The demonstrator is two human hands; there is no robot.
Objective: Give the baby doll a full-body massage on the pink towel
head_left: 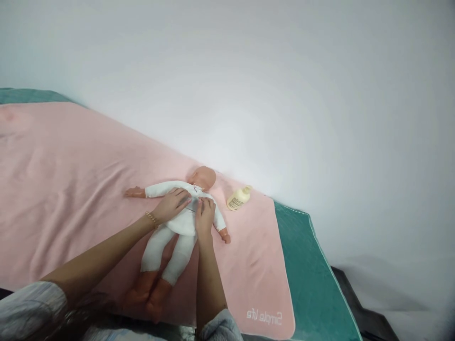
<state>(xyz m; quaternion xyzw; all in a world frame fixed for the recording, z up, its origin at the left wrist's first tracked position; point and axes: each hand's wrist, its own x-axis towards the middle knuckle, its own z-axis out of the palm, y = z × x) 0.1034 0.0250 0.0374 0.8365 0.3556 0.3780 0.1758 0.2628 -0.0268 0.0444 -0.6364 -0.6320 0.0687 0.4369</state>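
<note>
A baby doll point(186, 225) with a white cloth body and tan plastic head, hands and legs lies on a pink blanket, its head toward the wall. My left hand point(173, 204) rests on one side of the doll's upper torso, fingers stretched out. On the other side lies my right hand point(205, 215), its fingers loosely extended and touching the cloth. Between my fingertips shows a greyish patch point(192, 203); I cannot tell what it is. A pale yellow bottle point(239, 199) with printed text lies tilted beside the doll, near my right hand.
The pink blanket point(249, 270), with "Simple life" lettering appearing mirrored, covers a green sheet point(305, 255) that shows at the right and far left. A white wall point(249, 85) borders the far edge. Something dark point(369, 312) stands at the lower right.
</note>
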